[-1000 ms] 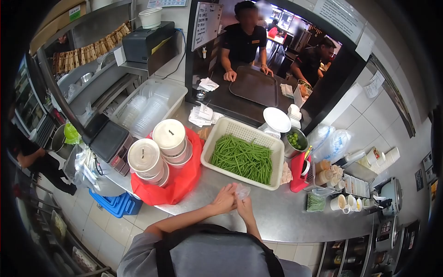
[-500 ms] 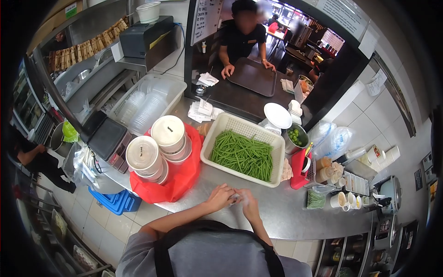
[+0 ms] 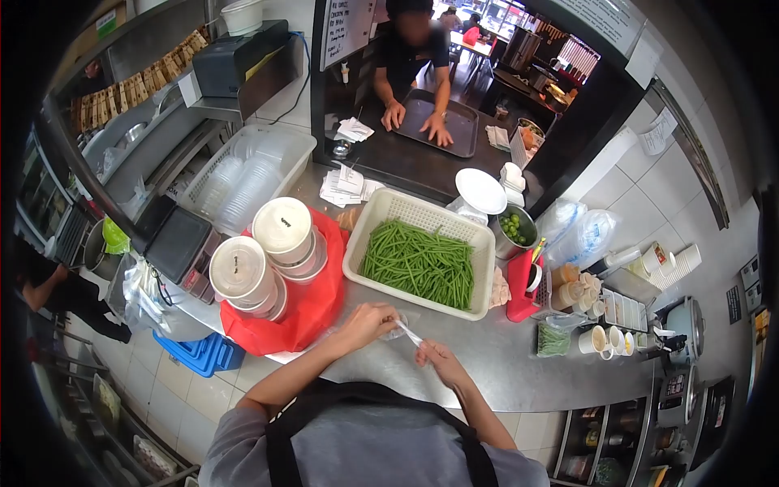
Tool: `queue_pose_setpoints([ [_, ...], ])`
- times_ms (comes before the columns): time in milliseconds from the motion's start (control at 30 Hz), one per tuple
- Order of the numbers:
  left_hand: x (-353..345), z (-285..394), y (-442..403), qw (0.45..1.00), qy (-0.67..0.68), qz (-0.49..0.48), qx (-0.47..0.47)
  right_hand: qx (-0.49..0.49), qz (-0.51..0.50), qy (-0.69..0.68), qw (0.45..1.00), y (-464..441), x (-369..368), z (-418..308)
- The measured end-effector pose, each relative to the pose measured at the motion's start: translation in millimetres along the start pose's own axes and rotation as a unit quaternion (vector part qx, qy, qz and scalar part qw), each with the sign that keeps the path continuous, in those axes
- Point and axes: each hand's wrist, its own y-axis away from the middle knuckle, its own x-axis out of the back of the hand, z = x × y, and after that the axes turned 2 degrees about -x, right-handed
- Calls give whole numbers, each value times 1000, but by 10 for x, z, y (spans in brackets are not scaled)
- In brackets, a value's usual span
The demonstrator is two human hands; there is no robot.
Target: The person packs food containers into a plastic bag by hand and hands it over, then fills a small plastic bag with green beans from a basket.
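Observation:
In front of my body, a thin whitish plastic strip (image 3: 411, 334) is stretched between my two hands above the steel counter. My left hand (image 3: 367, 326) is closed on its upper left end. Lower down, my right hand (image 3: 441, 362) pinches the other end. Some clear film seems to hang by my left fingers; its shape is hard to make out. Just beyond the hands sits a cream plastic basket (image 3: 354, 261) of green beans (image 3: 418, 264). Left of them, lidded white tubs (image 3: 281, 221) stand on a red plastic bag (image 3: 312, 312).
Across the pass-through, a person leans over a dark tray (image 3: 458, 130). Receipts (image 3: 345, 185), a pot of limes (image 3: 517, 226) and a red holder (image 3: 522, 284) stand around the basket. Cups (image 3: 592, 339) line the right side. Another person is at far left.
My hands were close together and have drawn apart, pulling the strip into view between them. The person opposite has moved a hand onto the tray's surface.

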Motion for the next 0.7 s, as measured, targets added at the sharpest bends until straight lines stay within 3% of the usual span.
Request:
queue_pose_setpoints([
  [67,111,176,-81,998,52,40,8,19,-78,-293,953,11,-215,11],
  [100,142,302,-154,992,114,56,-4,8,-133,-354,926,-36,-286,90],
  [167,149,572,-268,968,233,83,-29,69,-300,-516,799,-159,-558,-54],
  [267,191,838,-295,931,364,-32,-28,166,-423,-446,771,-528,-507,-94],
  [300,228,878,-272,918,390,-69,-27,234,-296,-278,884,-468,-472,-275],
  [333,249,785,-290,944,281,-65,-159,289,-150,-92,941,-296,-349,-592],
  [367,282,792,-270,947,264,-51,-175,330,6,100,939,-198,-196,-831],
  [467,216,771,-132,949,228,-54,-213,237,-102,56,965,-183,182,-1140],
  [567,55,628,-17,920,369,-70,-109,393,-25,288,873,-96,13,-1344],
  [600,-8,531,12,926,359,-50,-109,401,25,311,861,-58,-84,-1369],
  [700,-199,469,119,898,432,-21,-83,240,125,141,952,10,-289,-1156],
])
